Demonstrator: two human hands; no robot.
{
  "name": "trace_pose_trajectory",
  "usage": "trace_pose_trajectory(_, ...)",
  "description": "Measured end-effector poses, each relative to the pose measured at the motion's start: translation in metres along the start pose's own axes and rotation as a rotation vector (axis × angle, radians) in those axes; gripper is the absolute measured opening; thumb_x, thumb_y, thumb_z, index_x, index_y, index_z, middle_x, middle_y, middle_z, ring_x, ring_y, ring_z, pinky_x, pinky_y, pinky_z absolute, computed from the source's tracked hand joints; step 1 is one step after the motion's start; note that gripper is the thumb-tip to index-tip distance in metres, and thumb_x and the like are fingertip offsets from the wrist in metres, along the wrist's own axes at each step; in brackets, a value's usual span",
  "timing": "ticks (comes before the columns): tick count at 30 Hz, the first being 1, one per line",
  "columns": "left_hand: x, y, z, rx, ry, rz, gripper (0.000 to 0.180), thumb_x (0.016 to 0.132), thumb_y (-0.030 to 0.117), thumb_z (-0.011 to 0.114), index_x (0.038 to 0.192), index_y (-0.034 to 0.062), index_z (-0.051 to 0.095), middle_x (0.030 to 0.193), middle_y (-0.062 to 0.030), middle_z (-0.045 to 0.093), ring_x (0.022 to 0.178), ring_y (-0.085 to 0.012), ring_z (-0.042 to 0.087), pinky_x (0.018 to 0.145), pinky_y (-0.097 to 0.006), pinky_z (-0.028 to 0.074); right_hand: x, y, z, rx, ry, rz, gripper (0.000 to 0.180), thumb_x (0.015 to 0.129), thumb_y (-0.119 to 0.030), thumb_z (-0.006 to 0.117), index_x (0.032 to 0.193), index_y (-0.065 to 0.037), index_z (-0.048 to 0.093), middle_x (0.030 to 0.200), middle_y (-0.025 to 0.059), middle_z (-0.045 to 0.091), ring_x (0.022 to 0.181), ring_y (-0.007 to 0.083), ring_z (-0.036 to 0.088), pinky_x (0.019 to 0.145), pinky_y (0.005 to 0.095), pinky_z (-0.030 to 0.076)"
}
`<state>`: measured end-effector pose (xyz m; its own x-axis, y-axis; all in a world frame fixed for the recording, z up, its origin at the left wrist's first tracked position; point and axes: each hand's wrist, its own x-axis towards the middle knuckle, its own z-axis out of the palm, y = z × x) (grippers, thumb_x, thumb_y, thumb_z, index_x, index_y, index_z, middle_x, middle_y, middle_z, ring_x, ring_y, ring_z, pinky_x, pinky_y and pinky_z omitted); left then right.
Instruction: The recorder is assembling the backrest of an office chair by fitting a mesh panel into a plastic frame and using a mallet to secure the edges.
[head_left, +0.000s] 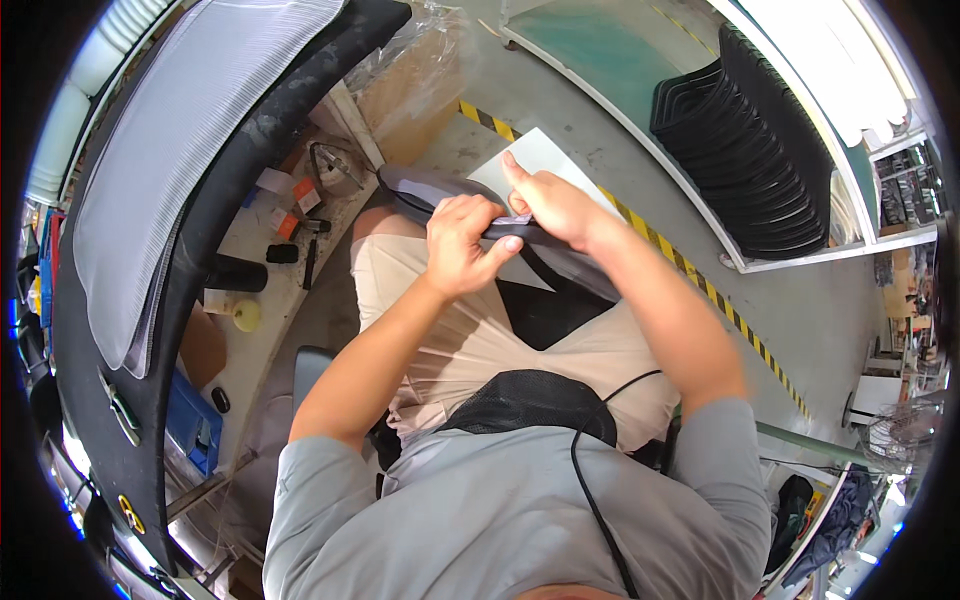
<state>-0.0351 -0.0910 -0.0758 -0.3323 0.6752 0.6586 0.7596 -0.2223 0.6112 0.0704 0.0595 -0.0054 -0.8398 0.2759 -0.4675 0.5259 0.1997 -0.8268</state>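
A grey mesh panel with a dark rim (588, 272) lies across my lap, between my knees. My left hand (462, 243) is closed on its near rim, fingers curled over the top and thumb stretched along the edge. Just to the right, my right hand (556, 205) grips the same rim, with one finger pointing up and away. A thin light strip shows at the rim between the two hands; what it is, I cannot make out. The fingers hide part of the edge they hold.
At left, a black padded bench (185, 245) bears stacked grey mesh sheets (190, 130) and a cutter (122, 412). Beneath it, a shelf holds small boxes and a blue bin (190, 425). Black curved frames (745, 145) stand on a rack at right. A white board (545, 155) lies beyond my hands.
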Motion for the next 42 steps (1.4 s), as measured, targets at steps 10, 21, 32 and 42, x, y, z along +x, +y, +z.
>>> trace_pose_trajectory(10, -0.041, 0.026, -0.027, -0.004, -0.180, 0.061, 0.043, 0.086, 0.046, 0.069, 0.097, 0.0052, 0.065, 0.091, -0.0119, 0.060, 0.088, -0.0358, 0.056, 0.086, -0.046, 0.041, -0.065, 0.027, 0.091, -0.417, 0.703, -0.697, 0.038, 0.108, -0.030, 0.045, 0.080, -0.005, 0.052, 0.076, 0.0171, 0.055, 0.076, 0.0413, 0.056, 0.069, 0.0499, 0.045)
trace_pose_trajectory(21, -0.053, 0.045, -0.030, -0.095, -0.281, 0.035, 0.027, 0.097, 0.026, 0.055, 0.104, 0.0017, 0.065, 0.096, -0.0171, 0.064, 0.093, -0.0398, 0.059, 0.090, -0.048, 0.043, -0.037, 0.023, 0.063, -0.149, 0.199, -0.067, 0.100, 0.101, -0.076, 0.016, 0.068, 0.004, 0.066, 0.074, 0.0274, 0.068, 0.084, 0.0470, 0.068, 0.081, 0.0499, 0.051)
trace_pose_trajectory(32, -0.047, 0.049, -0.037, -0.048, -0.250, -0.068, 0.026, 0.101, 0.017, 0.048, 0.091, -0.0020, 0.061, 0.081, -0.0205, 0.060, 0.078, -0.0432, 0.056, 0.073, -0.048, 0.042, -0.042, 0.002, 0.098, -0.138, 0.629, -0.300, 0.091, 0.106, -0.067, 0.021, 0.057, -0.005, 0.067, 0.054, 0.0082, 0.066, 0.062, 0.0350, 0.069, 0.062, 0.0454, 0.055)
trace_pose_trajectory(42, -0.030, 0.062, -0.021, -0.045, -0.211, 0.016, 0.020, 0.101, 0.013, 0.051, 0.097, -0.0012, 0.065, 0.081, -0.0195, 0.062, 0.078, -0.0421, 0.058, 0.075, -0.048, 0.044, -0.042, 0.028, 0.099, 0.014, 1.007, -0.735, 0.069, 0.109, -0.047, 0.042, 0.053, -0.008, 0.053, 0.046, 0.0110, 0.051, 0.046, 0.0328, 0.055, 0.046, 0.0414, 0.042)
